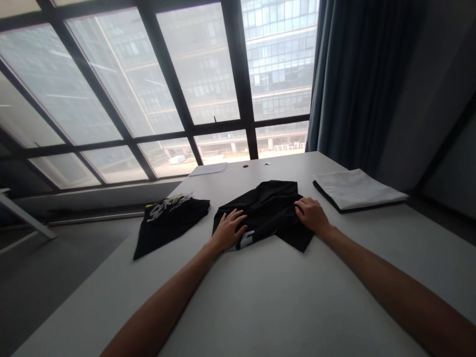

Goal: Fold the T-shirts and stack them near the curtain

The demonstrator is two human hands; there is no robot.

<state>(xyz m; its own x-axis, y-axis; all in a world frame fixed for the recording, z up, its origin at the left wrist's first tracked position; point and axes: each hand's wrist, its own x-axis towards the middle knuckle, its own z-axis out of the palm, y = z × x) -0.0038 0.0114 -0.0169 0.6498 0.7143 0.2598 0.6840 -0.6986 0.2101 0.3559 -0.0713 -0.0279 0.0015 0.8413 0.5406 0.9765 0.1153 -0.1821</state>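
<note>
Rumpled black cloth under both hands

Your left hand [229,229] lies with fingers spread on the soft, creased cloth [268,203], mid-table; your right hand [311,213] curls at its right edge, whether pinching I cannot tell. Left lies a wedge-shaped printed garment [173,225]; right, a flat, folded white fabric [360,189].

White desk [267,297] | left edge: printed black garment [174,224] | middle: rumpled black garment [267,206] | right edge: white-and-black cloth [360,188] | far-left corner: white paper [208,169]
</note>
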